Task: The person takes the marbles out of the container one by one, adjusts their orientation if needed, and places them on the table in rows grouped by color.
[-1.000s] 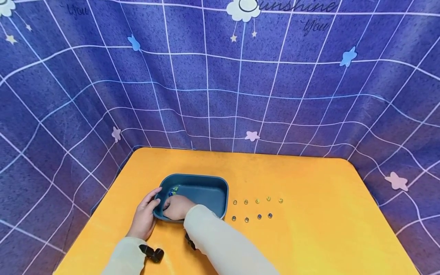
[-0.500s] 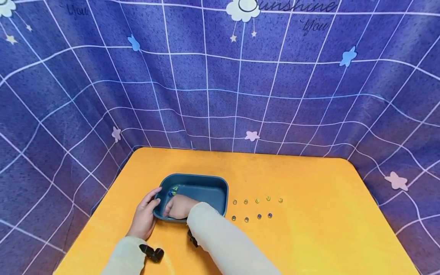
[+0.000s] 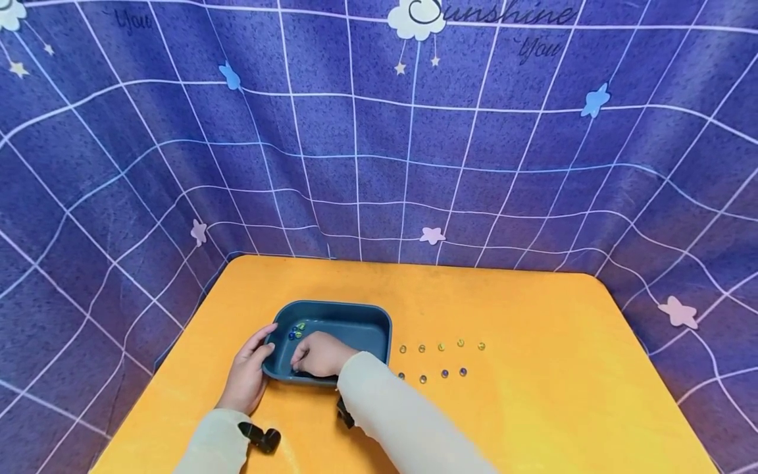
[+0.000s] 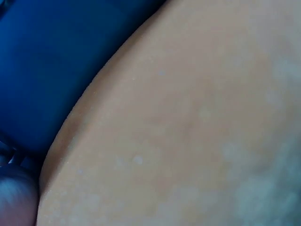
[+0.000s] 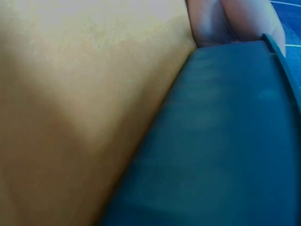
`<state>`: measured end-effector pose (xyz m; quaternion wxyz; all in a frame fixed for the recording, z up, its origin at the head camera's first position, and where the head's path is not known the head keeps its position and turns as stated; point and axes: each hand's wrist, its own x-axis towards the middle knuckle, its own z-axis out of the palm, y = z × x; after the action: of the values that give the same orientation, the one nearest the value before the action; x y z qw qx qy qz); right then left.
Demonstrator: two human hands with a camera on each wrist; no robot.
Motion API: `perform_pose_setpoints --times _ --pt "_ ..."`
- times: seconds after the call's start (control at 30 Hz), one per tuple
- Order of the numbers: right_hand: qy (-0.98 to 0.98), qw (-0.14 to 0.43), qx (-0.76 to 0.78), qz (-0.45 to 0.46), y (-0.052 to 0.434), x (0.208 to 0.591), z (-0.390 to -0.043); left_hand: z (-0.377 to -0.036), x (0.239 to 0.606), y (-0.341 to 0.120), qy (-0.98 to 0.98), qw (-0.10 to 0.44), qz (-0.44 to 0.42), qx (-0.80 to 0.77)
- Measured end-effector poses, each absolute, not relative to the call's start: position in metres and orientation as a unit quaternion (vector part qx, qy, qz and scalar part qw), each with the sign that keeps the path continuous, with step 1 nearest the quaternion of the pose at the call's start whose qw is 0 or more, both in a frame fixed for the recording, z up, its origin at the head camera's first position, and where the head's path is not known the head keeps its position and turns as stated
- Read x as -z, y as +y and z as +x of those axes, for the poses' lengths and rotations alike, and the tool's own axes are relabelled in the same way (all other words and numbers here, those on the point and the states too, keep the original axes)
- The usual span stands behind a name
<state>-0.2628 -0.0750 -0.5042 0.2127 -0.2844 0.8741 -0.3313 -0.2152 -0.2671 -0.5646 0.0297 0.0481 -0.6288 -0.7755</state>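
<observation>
Now the right hand (image 3: 322, 355) draws rightward inside the blue tray (image 3: 362, 334), fingers curled, and whether they pinch anything I can't tell; the left hand (image 3: 245, 377) still grips the tray's left end, marbles (image 3: 292, 336) clustered far-left inside, the tray unmoved on the yellow table (image 3: 545, 336).

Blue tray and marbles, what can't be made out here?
Head: anything inside the right grip, hidden by its curled fingers.
Head: near right corner of the tray, behind the right sleeve.
Head: fine patterns on the marbles, too small.
Left wrist: the left grip, cut off by edges.
</observation>
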Motion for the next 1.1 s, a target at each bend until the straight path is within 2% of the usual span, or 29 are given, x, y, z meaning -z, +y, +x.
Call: perform_pose_setpoints --times 0.33,0.6,1.1 --pt "0.85 0.165 0.416 -0.278 -0.035 0.495 -0.255 -0.215 0.563 -0.267 -0.641 0.019 0.063 0.765" --pt "0.846 0.105 0.41 -0.324 0.014 0.48 -0.246 -0.217 0.561 -0.267 -0.642 0.018 0.069 0.763" --pt "0.841 0.02 0.421 -0.339 0.094 0.46 -0.232 -0.217 0.563 -0.268 -0.642 0.022 0.072 0.763"
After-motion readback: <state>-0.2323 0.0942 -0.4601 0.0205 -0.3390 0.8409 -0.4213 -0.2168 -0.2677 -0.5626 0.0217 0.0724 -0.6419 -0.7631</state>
